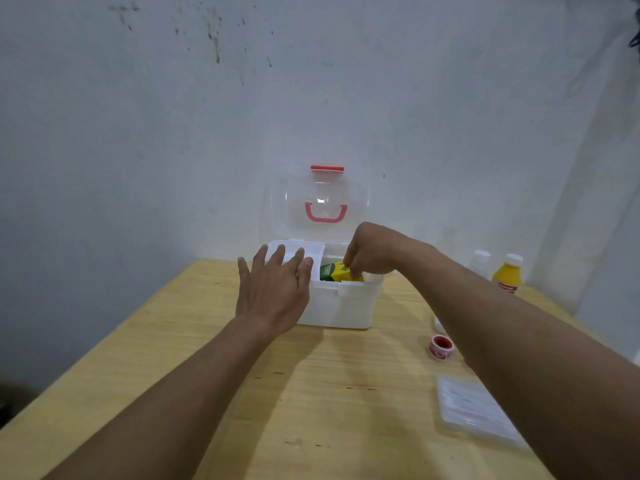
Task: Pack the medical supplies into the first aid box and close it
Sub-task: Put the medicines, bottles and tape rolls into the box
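Note:
A white first aid box (346, 306) stands on the wooden table (329, 410) against the wall, its clear lid (317, 202) with a pink handle upright and open. Inside the box, on the right side, a green and yellow carton (334, 271) pokes up. My right hand (372, 252) is over the box with its fingers pinched on the carton's top. My left hand (273, 289) is spread flat, fingers apart, resting at the box's left side over a white inner tray (294, 251).
A red and white tape roll (440, 347) lies right of the box. A clear plastic tray (474, 407) lies nearer on the right, partly under my right forearm. A yellow bottle (507, 275) and a clear bottle (480, 263) stand at the back right.

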The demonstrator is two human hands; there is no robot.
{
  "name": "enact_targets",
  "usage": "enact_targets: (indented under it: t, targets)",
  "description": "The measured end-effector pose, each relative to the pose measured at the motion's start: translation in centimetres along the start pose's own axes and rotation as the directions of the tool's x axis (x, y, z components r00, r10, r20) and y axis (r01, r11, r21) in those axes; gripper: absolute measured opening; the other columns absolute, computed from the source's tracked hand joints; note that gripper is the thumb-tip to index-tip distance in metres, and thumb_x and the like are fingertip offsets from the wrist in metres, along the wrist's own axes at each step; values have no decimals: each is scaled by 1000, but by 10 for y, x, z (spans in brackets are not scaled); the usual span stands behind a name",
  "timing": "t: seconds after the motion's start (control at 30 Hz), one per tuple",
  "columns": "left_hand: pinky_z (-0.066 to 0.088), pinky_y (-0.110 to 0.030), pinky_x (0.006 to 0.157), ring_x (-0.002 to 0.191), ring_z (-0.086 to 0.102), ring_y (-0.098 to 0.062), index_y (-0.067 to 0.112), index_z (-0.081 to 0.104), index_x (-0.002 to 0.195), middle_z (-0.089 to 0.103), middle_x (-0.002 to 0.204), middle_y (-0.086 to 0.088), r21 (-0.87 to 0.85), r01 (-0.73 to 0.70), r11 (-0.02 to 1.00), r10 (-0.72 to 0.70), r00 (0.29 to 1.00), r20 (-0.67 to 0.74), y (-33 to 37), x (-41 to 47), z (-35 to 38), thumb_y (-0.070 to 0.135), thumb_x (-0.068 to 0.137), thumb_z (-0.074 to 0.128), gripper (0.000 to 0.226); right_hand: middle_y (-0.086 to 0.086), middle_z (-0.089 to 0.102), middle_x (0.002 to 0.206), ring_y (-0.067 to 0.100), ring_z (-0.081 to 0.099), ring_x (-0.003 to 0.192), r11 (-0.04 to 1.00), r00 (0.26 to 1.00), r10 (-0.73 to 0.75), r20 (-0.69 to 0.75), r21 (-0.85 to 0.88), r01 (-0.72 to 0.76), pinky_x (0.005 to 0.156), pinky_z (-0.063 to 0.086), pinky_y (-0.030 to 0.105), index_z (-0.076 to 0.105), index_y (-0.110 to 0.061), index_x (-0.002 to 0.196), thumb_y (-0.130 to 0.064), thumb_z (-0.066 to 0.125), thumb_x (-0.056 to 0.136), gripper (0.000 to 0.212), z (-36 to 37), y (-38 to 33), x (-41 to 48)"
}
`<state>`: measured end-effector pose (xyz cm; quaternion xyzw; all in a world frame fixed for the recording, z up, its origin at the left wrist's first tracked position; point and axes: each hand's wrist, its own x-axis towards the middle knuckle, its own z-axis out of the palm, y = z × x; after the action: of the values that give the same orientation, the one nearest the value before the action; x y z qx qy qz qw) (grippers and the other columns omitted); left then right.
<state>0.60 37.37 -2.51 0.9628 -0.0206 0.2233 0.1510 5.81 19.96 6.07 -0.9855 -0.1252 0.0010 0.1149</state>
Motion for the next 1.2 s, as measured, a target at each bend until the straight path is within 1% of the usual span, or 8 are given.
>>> enact_targets:
  t: [0.13,0.27,0.33,0.4,0.53,0.87,1.1,1.2]
  targets:
    - [0,-57,118,150,6,-25,34,32,150,28,159,-3,0,4,1000,-4,1000,8,0,-1,-1,51,99,6,59,3,74,104,21,64,93,999,1000,-12,-3,43,13,84,55,33,77,-10,105,-10,73,81,25,5,3,-2]
    - [-3,-60,116,150,4,-26,35,30,150,26,160,-4,19,-2,1000,1,999,54,1,0,-5,51,99,4,60,12,71,116,31,64,108,996,997,2,-83,87,5,94,54,43,73,-4,111,-5,50,85,35,-1,3,-11]
    - [-5,-62,115,150,3,-27,33,28,151,25,160,-4,62,-12,998,7,998,68,0,2,-8,51,99,3,61,9,67,125,29,60,117,995,994,6,-108,97,4,96,52,38,70,-8,119,-6,46,85,42,-7,4,-19]
    - [-3,-63,115,150,5,-26,30,30,151,28,159,-3,109,-28,994,25,999,26,1,3,-10,50,99,4,61,4,58,138,25,55,125,996,994,14,-106,88,-4,96,46,31,60,-17,134,-15,48,90,46,-12,5,-30]
    - [0,-61,116,150,8,-25,28,34,149,34,156,-3,89,-69,994,72,997,-29,9,-3,-16,49,100,6,60,2,46,149,23,46,134,1000,993,16,-118,23,-13,99,39,32,45,-21,146,-37,50,97,52,-20,10,-58]
    - [-6,-67,112,149,-9,-35,32,12,155,9,163,-12,197,-53,979,28,992,127,22,-25,-17,54,96,-2,64,4,35,158,24,32,144,994,996,52,-68,-94,-58,111,31,38,29,-15,154,-52,40,101,66,-12,18,-150]
    - [-7,-69,111,147,-18,-34,34,-2,154,-5,163,-13,204,-29,978,-11,982,190,23,-26,-20,58,95,1,64,3,41,154,24,37,141,981,991,137,-8,-137,-137,107,37,40,34,-19,153,-54,46,96,68,6,32,-198]
    - [-9,-67,111,147,-20,-32,36,-2,154,-8,163,-11,193,-20,981,-22,976,217,22,-24,-21,62,93,-1,67,2,42,153,26,41,137,972,982,185,39,-153,-177,95,40,37,36,-20,151,-40,48,93,63,11,38,-216]
